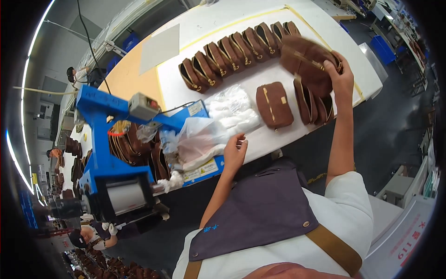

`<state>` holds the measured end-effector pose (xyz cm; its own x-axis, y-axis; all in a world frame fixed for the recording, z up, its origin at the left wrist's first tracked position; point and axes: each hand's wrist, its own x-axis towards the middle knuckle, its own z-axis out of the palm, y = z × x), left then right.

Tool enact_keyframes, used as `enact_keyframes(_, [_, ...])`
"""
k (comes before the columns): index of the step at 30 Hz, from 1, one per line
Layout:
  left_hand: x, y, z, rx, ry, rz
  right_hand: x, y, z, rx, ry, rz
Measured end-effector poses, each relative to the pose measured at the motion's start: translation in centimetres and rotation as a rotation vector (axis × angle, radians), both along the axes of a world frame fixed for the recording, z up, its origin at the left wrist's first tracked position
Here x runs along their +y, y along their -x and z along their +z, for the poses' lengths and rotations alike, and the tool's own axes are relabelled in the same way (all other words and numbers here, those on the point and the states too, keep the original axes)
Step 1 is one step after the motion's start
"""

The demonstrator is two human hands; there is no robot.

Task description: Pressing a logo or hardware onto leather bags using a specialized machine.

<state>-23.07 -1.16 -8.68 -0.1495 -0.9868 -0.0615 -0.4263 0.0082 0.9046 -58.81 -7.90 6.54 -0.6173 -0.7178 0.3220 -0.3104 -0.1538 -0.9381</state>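
Note:
My right hand (341, 76) grips a brown zippered pouch (302, 58) by its right end, with the thumb on the near face. It is lifted over the right part of the white table, above several standing brown pouches (312, 104). Near the table's front edge hovers my left hand (235, 151), its fingers loosely bent and apart, with nothing in them. Between the hands lies another brown pouch (275, 105), flat, with a gold zipper and a small tan label. Clear plastic bags with white padding (234, 111) are just beyond my left hand.
A row of unzipped brown pouches (232, 53) stands along the back of the white table (213, 39). On the left is a blue bench machine (100, 139) with more brown pouches around it. A grey sheet (160, 46) lies at far left; other people work beyond.

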Motion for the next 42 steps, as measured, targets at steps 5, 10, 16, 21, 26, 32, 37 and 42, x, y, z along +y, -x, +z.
enact_keyframes(5, [-3.3,7.2,-2.4,-0.026,0.019,-0.063,-14.4,10.8,-7.6,0.299,-0.019,-0.501])
enact_keyframes(10, [-4.7,10.8,-3.6,-0.172,-0.002,-0.114,-22.4,13.6,-16.2,0.413,-0.086,-0.397])
enact_keyframes(16, [-6.8,12.7,-4.3,-0.040,-0.260,0.162,-24.2,14.7,-18.7,0.519,-0.450,0.044])
enact_keyframes(21, [-7.3,13.6,-7.6,0.200,-0.385,0.198,-21.9,11.0,-11.6,0.293,-0.188,0.160])
enact_keyframes(26, [-5.3,13.1,-0.5,0.012,0.112,0.207,-12.8,2.5,-4.1,0.136,-0.113,0.611])
enact_keyframes(32, [4.1,0.9,10.3,0.131,0.303,0.030,-0.8,-8.2,-4.9,-0.061,-0.101,0.995])
enact_keyframes(37, [10.0,-6.3,11.7,0.651,0.031,0.072,4.7,-16.1,-12.1,-0.923,-0.597,1.224])
enact_keyframes(42, [15.8,-15.1,11.5,0.478,0.330,-0.090,9.6,-28.4,-11.8,-0.983,-0.897,1.253])
